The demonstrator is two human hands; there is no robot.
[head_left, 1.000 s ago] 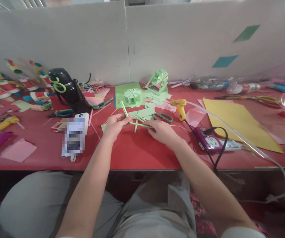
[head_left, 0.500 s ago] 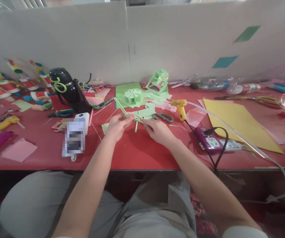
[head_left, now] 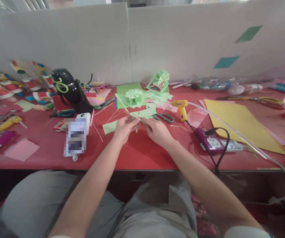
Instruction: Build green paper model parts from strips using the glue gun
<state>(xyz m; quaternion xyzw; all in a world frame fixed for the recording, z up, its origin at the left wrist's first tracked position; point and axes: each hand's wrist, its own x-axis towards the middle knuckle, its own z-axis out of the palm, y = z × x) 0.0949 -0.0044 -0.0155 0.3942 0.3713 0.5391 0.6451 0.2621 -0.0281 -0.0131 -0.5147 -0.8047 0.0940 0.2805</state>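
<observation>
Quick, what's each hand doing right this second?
Left hand: closed, pinching a thin green strip between its fingers.
Right hand: closed, holding the strip's near end, mostly hidden by the fingers.

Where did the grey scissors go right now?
In the head view, the grey scissors lie on the red table, just right of the middle, beyond the right hand and left of the nearer yellow glue gun.

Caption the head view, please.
Left hand and right hand hold a thin green strip over a cluttered red table.
</observation>
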